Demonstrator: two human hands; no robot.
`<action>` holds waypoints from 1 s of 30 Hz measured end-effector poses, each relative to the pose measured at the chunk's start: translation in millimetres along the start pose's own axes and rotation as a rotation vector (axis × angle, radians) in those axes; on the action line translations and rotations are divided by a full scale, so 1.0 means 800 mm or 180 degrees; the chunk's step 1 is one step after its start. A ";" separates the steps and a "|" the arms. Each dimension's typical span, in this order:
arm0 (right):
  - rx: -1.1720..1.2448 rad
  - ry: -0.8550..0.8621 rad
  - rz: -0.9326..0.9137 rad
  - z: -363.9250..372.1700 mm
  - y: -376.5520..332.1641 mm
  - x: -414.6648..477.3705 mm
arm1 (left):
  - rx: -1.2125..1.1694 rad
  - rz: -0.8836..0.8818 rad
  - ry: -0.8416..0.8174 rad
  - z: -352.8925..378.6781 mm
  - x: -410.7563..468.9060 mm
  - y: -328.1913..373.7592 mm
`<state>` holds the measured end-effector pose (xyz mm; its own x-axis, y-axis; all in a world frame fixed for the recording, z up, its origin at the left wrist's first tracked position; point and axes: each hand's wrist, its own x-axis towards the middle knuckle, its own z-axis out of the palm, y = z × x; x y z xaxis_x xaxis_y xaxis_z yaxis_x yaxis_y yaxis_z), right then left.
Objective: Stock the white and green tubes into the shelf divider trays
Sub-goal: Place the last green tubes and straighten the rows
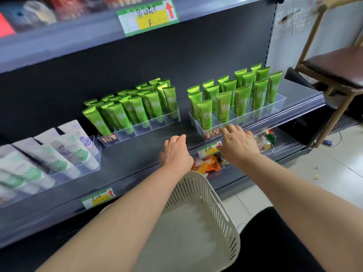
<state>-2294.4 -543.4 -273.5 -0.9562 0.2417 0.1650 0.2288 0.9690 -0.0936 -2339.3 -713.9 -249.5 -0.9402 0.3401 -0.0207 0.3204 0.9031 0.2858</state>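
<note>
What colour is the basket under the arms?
The basket is cream white with slotted sides, seen in the head view.

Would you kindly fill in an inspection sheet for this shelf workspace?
Surface: dark shelf, bare strip before the trays.
Job's things: green tubes upright in two clear divider trays; white tubes in left tray, blurred.
Clutter: cream basket, nothing seen inside; snack packets on lower shelf.
Grippers: left hand over shelf, fingers curled, palm hidden; right hand open, fingers touching right tray front.
Cables: likely a cable on floor, right.
Surroundings: wooden chair, tiled floor, price labels.
</note>
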 end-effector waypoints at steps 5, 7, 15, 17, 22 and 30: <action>0.0197 -0.0101 -0.0776 -0.007 -0.080 0.005 | 0.0086 -0.0347 0.0210 -0.034 -0.004 -0.070; 0.0212 -0.0143 -0.0926 -0.007 -0.107 0.016 | 0.0134 -0.0491 0.0269 -0.047 0.002 -0.104; 0.0115 -0.0452 -0.0795 0.027 -0.177 0.101 | 0.0476 -0.0505 0.0068 -0.064 0.055 -0.212; 0.0101 -0.0468 -0.0729 0.036 -0.188 0.122 | 0.0481 -0.0510 0.0006 -0.063 0.069 -0.227; 0.0101 -0.0323 -0.0614 0.052 -0.209 0.156 | 0.0477 -0.0487 0.0106 -0.056 0.096 -0.250; 0.0048 -0.0263 -0.0546 0.067 -0.217 0.171 | 0.0570 -0.0349 0.0176 -0.049 0.109 -0.266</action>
<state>-2475.1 -681.6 -286.8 -0.9928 0.0674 0.0986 0.0589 0.9946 -0.0859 -2493.8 -886.5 -274.3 -0.9738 0.2270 0.0119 0.2269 0.9677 0.1097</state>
